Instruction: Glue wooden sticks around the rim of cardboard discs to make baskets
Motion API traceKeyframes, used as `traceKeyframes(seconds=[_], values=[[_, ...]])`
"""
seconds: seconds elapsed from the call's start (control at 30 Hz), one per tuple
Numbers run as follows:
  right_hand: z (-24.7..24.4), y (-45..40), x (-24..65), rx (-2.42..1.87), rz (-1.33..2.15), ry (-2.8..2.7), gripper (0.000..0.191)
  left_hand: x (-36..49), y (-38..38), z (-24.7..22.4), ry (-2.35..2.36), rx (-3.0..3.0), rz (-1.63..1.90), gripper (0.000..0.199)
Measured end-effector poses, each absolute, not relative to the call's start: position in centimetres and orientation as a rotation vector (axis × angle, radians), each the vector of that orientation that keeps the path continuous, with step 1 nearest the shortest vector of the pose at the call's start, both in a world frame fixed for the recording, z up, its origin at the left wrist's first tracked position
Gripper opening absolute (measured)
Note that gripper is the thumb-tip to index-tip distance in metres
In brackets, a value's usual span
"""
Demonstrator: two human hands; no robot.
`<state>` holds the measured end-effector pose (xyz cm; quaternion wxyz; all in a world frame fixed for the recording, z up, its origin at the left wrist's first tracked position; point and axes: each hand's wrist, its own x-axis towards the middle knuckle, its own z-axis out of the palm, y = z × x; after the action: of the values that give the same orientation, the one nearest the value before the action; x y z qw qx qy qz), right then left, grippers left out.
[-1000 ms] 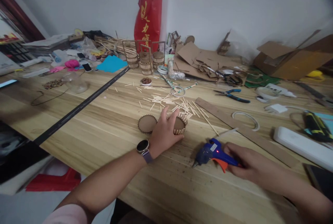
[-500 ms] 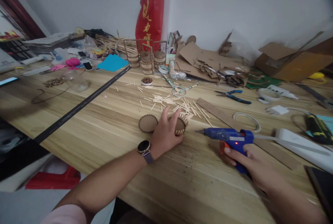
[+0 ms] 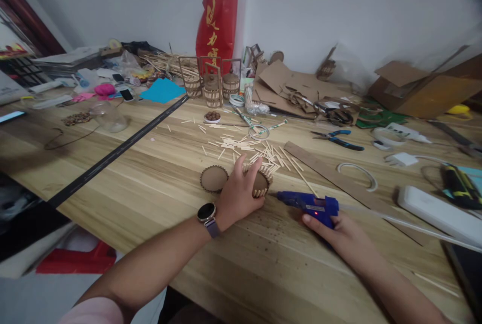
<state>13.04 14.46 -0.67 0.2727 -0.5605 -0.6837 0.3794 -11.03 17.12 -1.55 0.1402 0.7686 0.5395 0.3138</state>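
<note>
My left hand (image 3: 239,194), with a watch on its wrist, grips the rim of a small round cardboard base (image 3: 262,182) edged with short upright wooden sticks. Part of that base is hidden behind the fingers. A second round cardboard disc (image 3: 214,179) with a notched edge lies just left of the hand. My right hand (image 3: 341,233) is wrapped around a blue hot glue gun (image 3: 311,202), its red light lit. The nozzle points left, close to the right side of the stick-edged base; whether it touches cannot be told. Loose short sticks (image 3: 269,155) are scattered behind the base.
Small stick baskets (image 3: 213,94) with tall handles stand by a red bag (image 3: 218,27). Blue-handled pliers (image 3: 341,139), a cardboard strip (image 3: 331,171) and a white power strip (image 3: 433,213) lie to the right. A bowl of brown beads (image 3: 213,116) sits beyond the sticks.
The glue gun in my right hand has moved left, its nozzle now close to the stick-edged base. My left hand keeps its hold, almost unmoved.
</note>
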Motion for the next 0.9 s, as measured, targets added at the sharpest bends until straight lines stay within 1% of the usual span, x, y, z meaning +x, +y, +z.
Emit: traceKeyframes(seconds=[0.3,0.43,0.73,0.9], values=[[-0.66,14.23,12.57,-1.619,0.897,-1.982,0.05,-11.1,17.09,-1.52,1.539,2.228,0.903,0.095],[-0.52,14.22,12.37,-1.615,0.836,-2.033,0.052,-11.07,17.01,-1.47,1.539,2.227,0.894,0.093],[-0.28,14.21,12.0,-1.637,0.767,-2.083,0.046,-11.04,17.08,-1.45,1.529,2.22,0.901,0.094],[-0.41,14.23,12.0,-1.631,0.763,-2.091,0.048,-11.03,17.08,-1.4,1.54,2.214,0.895,0.094]])
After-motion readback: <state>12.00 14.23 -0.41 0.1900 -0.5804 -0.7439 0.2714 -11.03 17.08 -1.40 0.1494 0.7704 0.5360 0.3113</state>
